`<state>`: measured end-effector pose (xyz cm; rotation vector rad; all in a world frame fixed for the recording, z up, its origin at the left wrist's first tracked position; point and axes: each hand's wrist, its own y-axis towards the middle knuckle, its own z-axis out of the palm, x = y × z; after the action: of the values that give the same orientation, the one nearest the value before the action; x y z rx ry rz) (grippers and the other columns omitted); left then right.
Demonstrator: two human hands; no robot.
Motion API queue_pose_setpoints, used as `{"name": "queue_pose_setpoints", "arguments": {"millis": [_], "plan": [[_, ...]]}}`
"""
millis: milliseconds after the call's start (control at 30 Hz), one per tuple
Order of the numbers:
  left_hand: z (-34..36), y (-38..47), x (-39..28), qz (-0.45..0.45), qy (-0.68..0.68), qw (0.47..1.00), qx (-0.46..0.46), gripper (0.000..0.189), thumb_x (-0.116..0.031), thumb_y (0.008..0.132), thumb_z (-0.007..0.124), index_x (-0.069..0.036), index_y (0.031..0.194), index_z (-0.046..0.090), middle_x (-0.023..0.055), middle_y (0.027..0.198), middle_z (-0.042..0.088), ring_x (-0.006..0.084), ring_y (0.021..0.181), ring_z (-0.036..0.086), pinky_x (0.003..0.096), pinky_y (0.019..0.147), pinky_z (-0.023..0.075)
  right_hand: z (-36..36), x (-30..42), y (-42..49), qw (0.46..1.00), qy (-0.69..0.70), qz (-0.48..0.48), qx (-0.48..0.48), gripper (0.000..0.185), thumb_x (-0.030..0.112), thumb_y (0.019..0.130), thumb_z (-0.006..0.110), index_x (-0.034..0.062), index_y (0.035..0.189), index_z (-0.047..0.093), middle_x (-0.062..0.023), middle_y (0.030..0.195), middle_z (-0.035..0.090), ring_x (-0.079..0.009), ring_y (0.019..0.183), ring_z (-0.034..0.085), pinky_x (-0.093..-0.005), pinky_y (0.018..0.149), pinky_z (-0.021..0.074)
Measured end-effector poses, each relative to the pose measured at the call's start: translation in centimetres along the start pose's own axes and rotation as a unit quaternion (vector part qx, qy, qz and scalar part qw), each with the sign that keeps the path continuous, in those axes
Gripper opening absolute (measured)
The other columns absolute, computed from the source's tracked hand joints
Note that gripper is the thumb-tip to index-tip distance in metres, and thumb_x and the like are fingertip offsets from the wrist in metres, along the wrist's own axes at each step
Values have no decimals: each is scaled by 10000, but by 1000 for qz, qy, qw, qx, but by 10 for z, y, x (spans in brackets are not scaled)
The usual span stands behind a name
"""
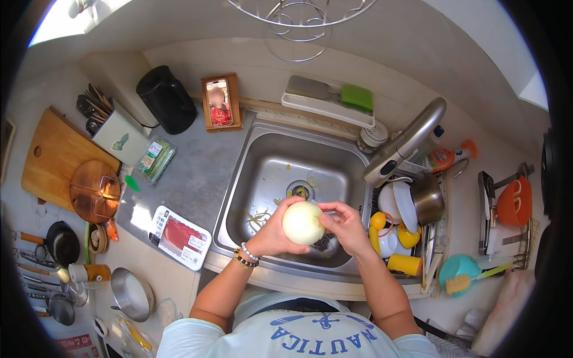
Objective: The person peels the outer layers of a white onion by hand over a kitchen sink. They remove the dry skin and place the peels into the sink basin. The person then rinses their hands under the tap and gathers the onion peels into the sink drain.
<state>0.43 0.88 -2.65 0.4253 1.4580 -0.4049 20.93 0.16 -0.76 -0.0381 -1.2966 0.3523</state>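
My left hand (277,230) cups a pale, smooth, round fruit or vegetable (303,222) from the left and below, over the near part of the stainless steel sink (264,161). The thumb and fingertips of my right hand (344,223) grip its right side, near a small yellowish spot. Greenish strips of peel (257,219) lie on the sink floor, with more scraps around the drain (299,191). A dark, crumbly heap (323,242) shows partly behind my hands; I cannot tell what it is.
The faucet (405,143) arches over the sink's right side, beside a rack with dishes and a pot (427,199). To the left lie packaged meat (181,237) and boxed greens (154,160). A propped phone (219,103) and black kettle (166,100) stand behind; a wire rack (300,24) hangs overhead.
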Motion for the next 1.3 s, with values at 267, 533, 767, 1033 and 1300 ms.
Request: {"name": "queue_pose_setpoints", "arguments": {"millis": [267,533,767,1033,1300], "plan": [[-1,-3,-6,-9,-46,999,-23,1014,-160,537,890,-70,1354,295,84,1267,434,191,1197,440,332,998,388,3,12,-3,995,-60,-64,-54,131,74,886,610,-7,956,685,-73,984,617,-137,861,625,-255,760,540],[3,-1,-9,16,26,999,-44,1032,-160,519,896,-60,1343,282,99,1233,448,190,1160,467,330,973,413,23,40,-22,909,-345,-223,-74,132,50,764,701,4,888,701,-118,944,660,-207,821,662,-274,711,540],[3,-3,-10,18,92,994,-53,1002,-147,521,884,-50,1322,291,114,1215,456,200,1131,488,329,950,430,28,31,-23,868,-414,-256,-96,144,33,736,694,-4,875,697,-133,892,677,-246,764,673,-299,682,543],[5,-4,-15,22,76,994,-78,970,-154,537,865,-37,1316,299,112,1182,492,205,1096,517,326,953,428,27,29,-19,923,-312,-210,-82,139,13,764,684,-26,897,696,-135,913,673,-190,769,679,-262,692,560],[7,-3,-16,13,75,994,-76,967,-154,539,862,-41,1316,297,115,1200,474,204,1116,503,329,958,424,25,27,-17,937,-277,-193,-89,117,3,771,674,-27,882,699,-134,908,667,-175,768,674,-251,699,569]]}}
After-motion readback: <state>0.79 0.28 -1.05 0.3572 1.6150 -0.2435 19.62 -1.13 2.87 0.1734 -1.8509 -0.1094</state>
